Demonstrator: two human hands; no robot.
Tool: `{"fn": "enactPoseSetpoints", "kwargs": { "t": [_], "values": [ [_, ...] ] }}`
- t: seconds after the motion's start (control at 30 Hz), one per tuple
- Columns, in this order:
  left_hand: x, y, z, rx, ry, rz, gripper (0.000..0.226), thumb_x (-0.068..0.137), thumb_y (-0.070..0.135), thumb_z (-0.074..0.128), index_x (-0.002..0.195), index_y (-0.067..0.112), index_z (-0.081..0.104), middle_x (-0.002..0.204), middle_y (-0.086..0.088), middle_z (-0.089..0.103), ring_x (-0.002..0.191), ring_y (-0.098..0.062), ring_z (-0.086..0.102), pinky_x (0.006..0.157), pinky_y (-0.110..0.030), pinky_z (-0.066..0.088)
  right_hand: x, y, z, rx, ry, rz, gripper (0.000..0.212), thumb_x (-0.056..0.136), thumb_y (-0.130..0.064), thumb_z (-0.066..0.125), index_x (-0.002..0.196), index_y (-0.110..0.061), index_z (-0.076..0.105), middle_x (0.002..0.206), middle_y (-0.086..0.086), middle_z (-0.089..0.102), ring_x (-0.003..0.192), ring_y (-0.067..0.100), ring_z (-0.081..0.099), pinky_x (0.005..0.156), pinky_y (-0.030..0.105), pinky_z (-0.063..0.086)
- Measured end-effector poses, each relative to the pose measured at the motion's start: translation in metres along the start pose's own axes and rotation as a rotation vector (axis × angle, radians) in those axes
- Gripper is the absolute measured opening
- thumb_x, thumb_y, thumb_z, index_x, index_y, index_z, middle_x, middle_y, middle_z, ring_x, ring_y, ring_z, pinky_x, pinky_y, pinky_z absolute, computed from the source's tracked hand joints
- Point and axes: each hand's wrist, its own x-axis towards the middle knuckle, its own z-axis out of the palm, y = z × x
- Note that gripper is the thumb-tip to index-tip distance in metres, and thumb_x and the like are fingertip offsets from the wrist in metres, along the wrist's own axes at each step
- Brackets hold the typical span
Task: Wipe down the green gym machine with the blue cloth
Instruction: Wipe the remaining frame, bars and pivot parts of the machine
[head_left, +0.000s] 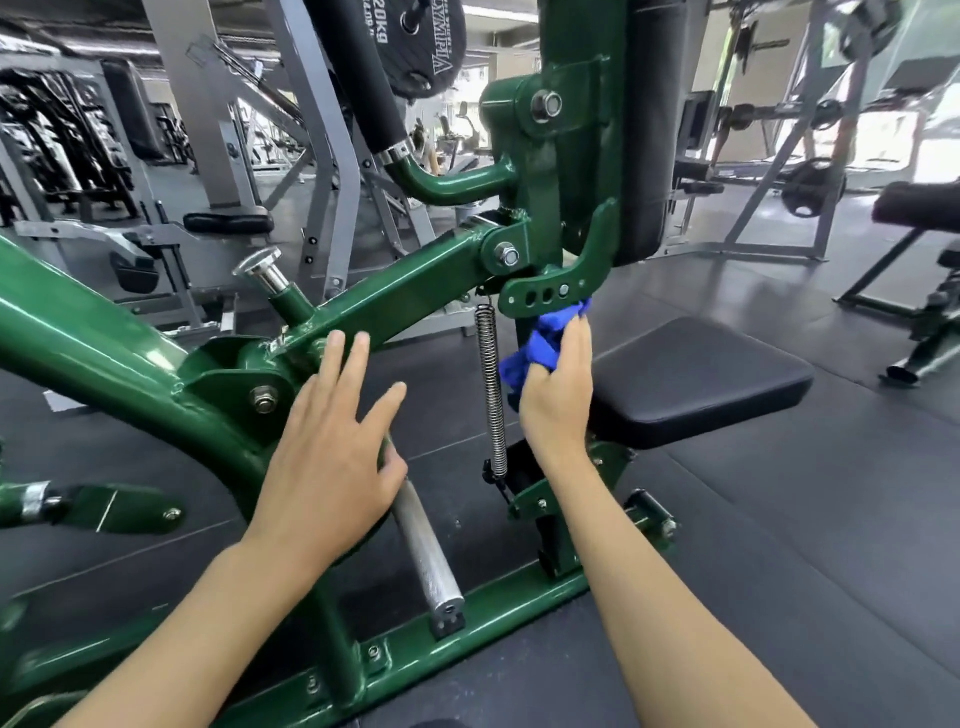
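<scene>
The green gym machine (415, 291) fills the middle of the view, with a slanted green beam, a pivot bracket and a vertical post behind the seat. My right hand (558, 395) grips the bunched blue cloth (545, 338) and holds it against the green post, just under the perforated adjustment bracket (545, 296). My left hand (332, 441) hovers with fingers spread and straight in front of the lower end of the slanted beam, above a knurled steel bar (428, 556); whether it touches the frame I cannot tell.
A black seat pad (696, 379) sits right of the cloth, a steel spring (491, 389) hangs just left of it. A black back pad (644, 130) rises above. Grey machines and weight plates stand behind on the dark rubber floor (779, 519).
</scene>
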Motion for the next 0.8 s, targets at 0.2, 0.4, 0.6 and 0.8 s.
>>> {"fn": "enactPoseSetpoints", "kwargs": {
  "t": [0.2,0.4,0.6,0.8],
  "values": [
    [-0.019,0.010,0.016,-0.074,-0.047,0.014,0.052,0.085,0.016,0.074,0.136,0.009,0.064,0.168,-0.022,0.022,0.160,-0.035,0.009,0.120,-0.058,0.032,-0.026,0.035,0.006,-0.248,-0.152,-0.025,0.084,0.094,0.008,0.047,0.165,-0.015,0.010,0.174,-0.002,-0.002,0.152,0.026,0.029,0.103,0.035,0.047],
    [-0.032,0.024,0.028,-0.178,-0.201,-0.057,0.043,0.089,0.022,0.071,0.132,0.020,0.065,0.168,-0.011,0.029,0.158,-0.028,0.020,0.117,-0.053,0.035,-0.036,0.048,-0.016,-0.172,-0.253,0.131,0.082,0.091,0.011,0.039,0.165,-0.012,0.011,0.169,-0.005,0.016,0.139,0.016,0.039,0.100,0.024,0.039],
    [-0.022,0.060,0.025,-0.283,-0.333,-0.123,0.051,0.099,0.035,0.057,0.149,0.030,0.049,0.169,0.005,0.022,0.156,-0.018,0.020,0.118,-0.043,0.031,-0.024,0.045,-0.029,-0.294,-0.415,-0.030,0.080,0.096,0.008,0.044,0.165,-0.010,0.008,0.174,0.008,0.000,0.152,0.020,0.019,0.105,0.019,0.036],
    [-0.020,0.074,0.053,-0.465,-0.450,-0.114,0.049,0.100,0.033,0.057,0.148,0.027,0.050,0.153,0.010,0.044,0.141,-0.014,0.044,0.116,-0.039,0.039,-0.071,0.104,-0.040,-0.510,-0.551,0.092,0.072,0.097,0.009,0.042,0.162,0.000,0.013,0.171,0.016,0.011,0.155,0.030,0.023,0.118,0.034,0.030]
  ]
}}
